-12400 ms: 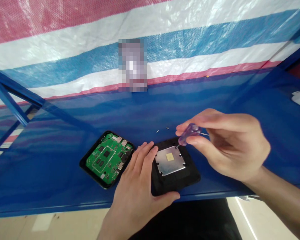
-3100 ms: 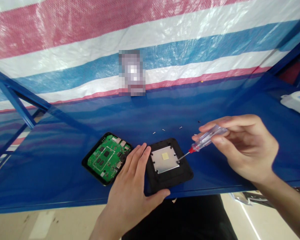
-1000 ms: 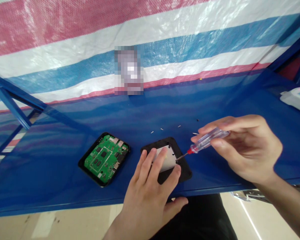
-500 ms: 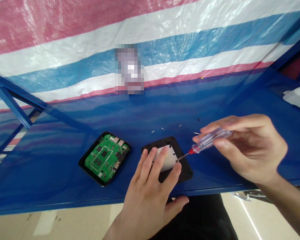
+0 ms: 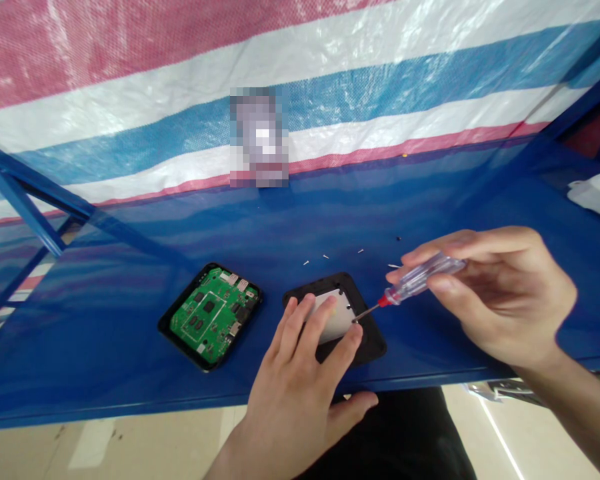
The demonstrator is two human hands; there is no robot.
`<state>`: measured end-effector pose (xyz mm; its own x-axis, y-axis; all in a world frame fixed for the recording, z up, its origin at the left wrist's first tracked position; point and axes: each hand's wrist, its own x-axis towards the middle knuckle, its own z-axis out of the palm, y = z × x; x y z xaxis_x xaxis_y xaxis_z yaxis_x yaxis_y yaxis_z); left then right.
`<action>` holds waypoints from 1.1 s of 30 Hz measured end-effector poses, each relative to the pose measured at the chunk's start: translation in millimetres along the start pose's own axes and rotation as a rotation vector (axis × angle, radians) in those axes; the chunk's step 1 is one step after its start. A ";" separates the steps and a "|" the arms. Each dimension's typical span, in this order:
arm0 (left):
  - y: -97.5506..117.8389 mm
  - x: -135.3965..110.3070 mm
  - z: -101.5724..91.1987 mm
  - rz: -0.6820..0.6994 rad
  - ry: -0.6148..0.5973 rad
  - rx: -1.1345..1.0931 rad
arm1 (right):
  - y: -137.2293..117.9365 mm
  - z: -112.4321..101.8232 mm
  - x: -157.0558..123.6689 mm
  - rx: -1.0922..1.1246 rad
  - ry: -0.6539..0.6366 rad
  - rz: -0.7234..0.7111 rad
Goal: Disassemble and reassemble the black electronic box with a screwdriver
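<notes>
L hand (image 5: 300, 380) is spread open, not gripping, with its fingers pressing down on a metal plate (image 5: 339, 319). The plate sits in a black case (image 5: 373, 343) near the table's near edge, right of center. R hand (image 5: 495, 297) pinches a clear-handled screwdriver (image 5: 423, 277) betw. thumb and fingers. Its thin shaft runs low and tilted to the plate's right corner; can't tell if the tip is seated in a screw head.

Just left of the case, a green circuit board (image 5: 210, 317) lies in a black tray (image 5: 179, 348). Tiny screws (image 5: 325, 257) lie loose on the blue table top (image 5: 130, 373), on the far side of the case.

Main risk: w/ the shaft this low, the tip could slip off the corner and jab the L fingers close by, or scratch the plate. Too much side force could chew up a screw head. If L hand eases off, the plate may shift. A bump could scatter the loose screws, and they're easy to lose.
</notes>
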<state>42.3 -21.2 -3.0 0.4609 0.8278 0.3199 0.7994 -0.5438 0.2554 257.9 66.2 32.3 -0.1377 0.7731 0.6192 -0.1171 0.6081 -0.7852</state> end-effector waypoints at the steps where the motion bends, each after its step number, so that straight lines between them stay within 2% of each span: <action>1: -0.1 -0.3 0.1 -0.001 0.003 -0.001 | 0.2 -0.2 -0.1 -0.005 0.000 -0.003; 23: -0.5 3.3 -1.5 -0.041 -0.006 -0.043 | 7.2 -1.3 2.1 -0.018 -0.019 0.021; 33: -2.2 5.3 -4.1 -0.077 -0.036 -0.103 | 10.1 -0.7 16.0 -0.014 -0.134 0.056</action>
<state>41.4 -16.2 1.9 0.4142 0.8713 0.2634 0.7902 -0.4878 0.3711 255.2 84.9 34.2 -0.2741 0.7754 0.5689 -0.0917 0.5678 -0.8181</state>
